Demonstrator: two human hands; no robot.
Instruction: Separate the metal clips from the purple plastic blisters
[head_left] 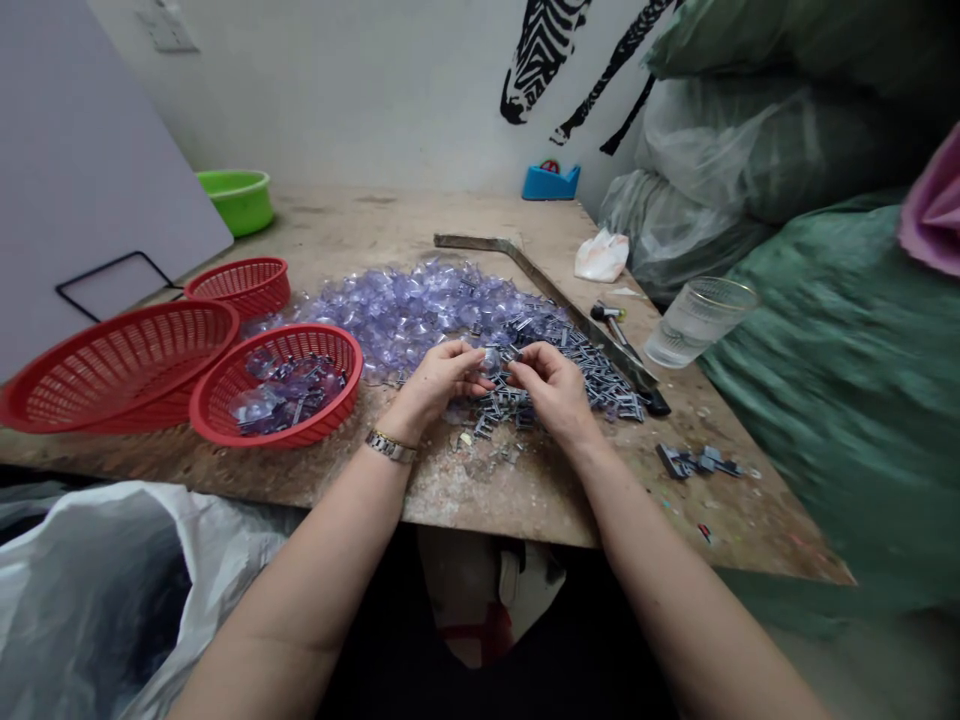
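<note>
My left hand (447,380) pinches a small clear plastic piece (492,358) between thumb and fingers. Close by on its right, my right hand (551,385) has its thumb and forefinger closed on a small grey part (510,353). Both hands are held over a heap of grey plastic parts (600,370) that spreads to the right. Behind them lies a broad pile of clear, purplish plastic pieces (420,310). A red basket (349,400) at the left contains clear and grey pieces.
Two more red baskets (45,400) (277,290) and a green bowl (251,205) stand left. A metal strip (555,290) bounds the pile. Rightward are a glass of water (694,325), a screwdriver-like tool (619,330) and loose grey parts (697,461). A white bag (217,550) hangs front left.
</note>
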